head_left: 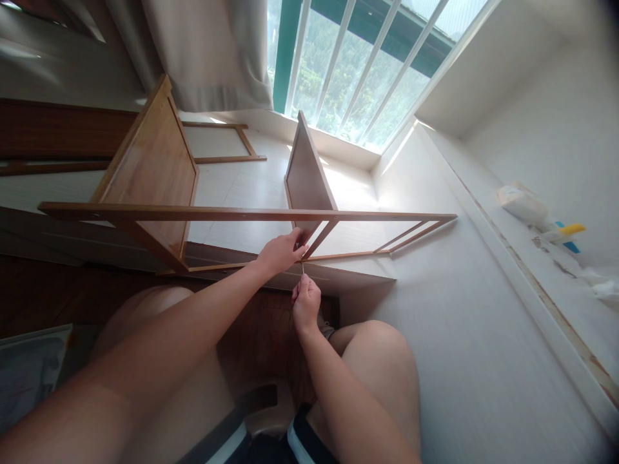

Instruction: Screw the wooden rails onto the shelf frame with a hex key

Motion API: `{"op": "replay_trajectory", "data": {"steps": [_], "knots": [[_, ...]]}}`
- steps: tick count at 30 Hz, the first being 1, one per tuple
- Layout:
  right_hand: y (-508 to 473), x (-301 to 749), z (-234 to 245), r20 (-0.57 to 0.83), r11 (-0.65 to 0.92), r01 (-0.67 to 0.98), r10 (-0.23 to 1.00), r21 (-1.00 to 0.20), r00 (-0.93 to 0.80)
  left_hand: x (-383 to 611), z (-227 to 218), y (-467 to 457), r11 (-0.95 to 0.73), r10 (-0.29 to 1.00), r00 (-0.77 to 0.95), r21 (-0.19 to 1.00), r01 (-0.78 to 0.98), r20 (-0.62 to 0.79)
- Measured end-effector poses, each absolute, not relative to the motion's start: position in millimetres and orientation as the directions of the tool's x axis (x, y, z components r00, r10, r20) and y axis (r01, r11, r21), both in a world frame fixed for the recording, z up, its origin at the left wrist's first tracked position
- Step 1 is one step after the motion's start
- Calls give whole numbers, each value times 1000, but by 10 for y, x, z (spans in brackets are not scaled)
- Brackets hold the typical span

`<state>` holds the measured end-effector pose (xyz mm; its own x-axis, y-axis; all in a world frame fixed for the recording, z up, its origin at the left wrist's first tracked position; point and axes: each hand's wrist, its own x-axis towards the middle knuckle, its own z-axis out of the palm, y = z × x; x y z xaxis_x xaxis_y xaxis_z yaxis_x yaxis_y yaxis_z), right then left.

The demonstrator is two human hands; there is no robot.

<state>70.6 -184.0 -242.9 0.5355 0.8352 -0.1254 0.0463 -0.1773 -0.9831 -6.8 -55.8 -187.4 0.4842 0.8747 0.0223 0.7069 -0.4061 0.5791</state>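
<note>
A wooden frame (227,214) with long rails and crosspieces lies across in front of me, with a large wood panel (153,174) on its left part and a narrower panel (309,171) near its middle. My left hand (280,253) grips the frame beside the middle crosspiece (322,238), its fingers bent around the wood and partly hidden. Just below, my right hand (306,301) is closed around a thin metal tool (303,268). The tool's shaft points up to the lower rail near my left fingertips. Its handle is hidden in the fist.
A barred window (358,71) and a curtain (207,51) are at the back. The white wall (464,309) stands close on the right, below a ledge with a plastic bag (522,201) and a yellow-handled item (573,229). Another wooden frame (251,142) lies behind.
</note>
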Motion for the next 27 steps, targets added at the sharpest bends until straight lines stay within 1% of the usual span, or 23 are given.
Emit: {"op": "replay_trajectory", "data": {"steps": [3,13,20,23,27], "knots": [[-1853,719,-2430,-73,-186,172,854,-967,515,-66,-1882,-556,-406,876,482,579,707,26],[-1835,831,-2455,26,-206,424,877,-882,480,-66,-1895,-554,-415,873,487,571,708,30],[-1845,886,-2483,36,-227,500,886,-836,463,-70,-1940,-539,-430,868,493,579,693,56],[-1851,915,-2477,69,-222,586,899,-779,433,-69,-1943,-538,-427,870,490,580,694,53],[-1856,950,-2462,124,-224,714,908,-663,400,-66,-1929,-542,-418,872,488,579,700,39]]}}
